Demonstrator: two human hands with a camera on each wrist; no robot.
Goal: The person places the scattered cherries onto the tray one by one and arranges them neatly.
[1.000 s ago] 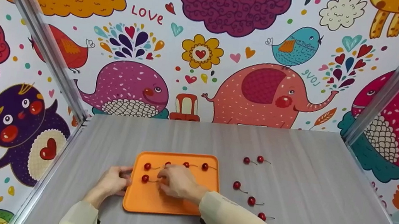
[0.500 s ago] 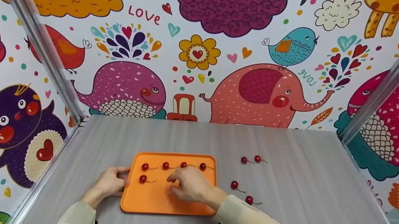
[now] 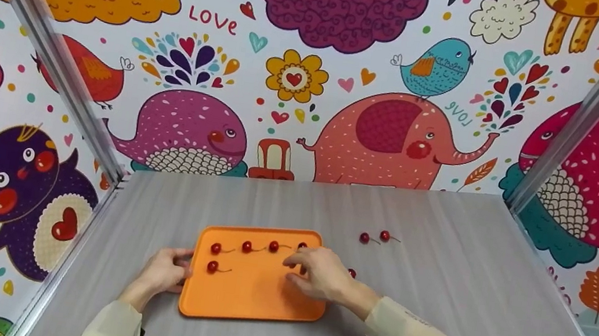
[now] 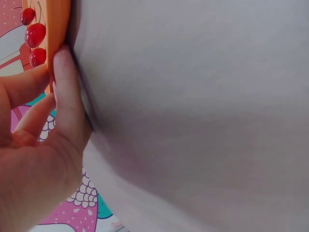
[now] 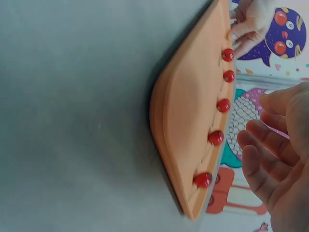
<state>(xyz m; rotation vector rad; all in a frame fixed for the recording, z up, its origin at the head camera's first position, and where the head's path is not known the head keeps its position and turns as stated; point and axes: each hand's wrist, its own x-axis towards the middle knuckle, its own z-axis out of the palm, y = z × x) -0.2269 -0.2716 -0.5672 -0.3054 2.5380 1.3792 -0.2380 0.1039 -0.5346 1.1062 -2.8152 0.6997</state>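
An orange tray (image 3: 246,295) lies on the table with several red stemmed cherries on it. Most form a row along its far side, such as the cherry (image 3: 247,247); another cherry (image 3: 212,266) sits below the row's left end. My left hand (image 3: 163,273) holds the tray's left edge; in the left wrist view its thumb (image 4: 67,92) lies along the outer wall, with a finger at the rim. My right hand (image 3: 322,275) hovers over the tray's right side, fingers loosely bent and nothing between them, partly covering the row's rightmost cherry (image 3: 302,246).
Right of the tray, two loose cherries lie at the back, one cherry (image 3: 364,237) beside another cherry (image 3: 385,236). A further cherry (image 3: 352,273) shows partly behind my right hand. A patterned wall (image 3: 288,119) and metal posts (image 3: 576,119) bound the grey table (image 3: 441,241).
My right hand has moved right across the tray, from near the lower left cherry to the right side. More of the far row shows; the right arm now covers the nearer loose cherries. The left hand stays.
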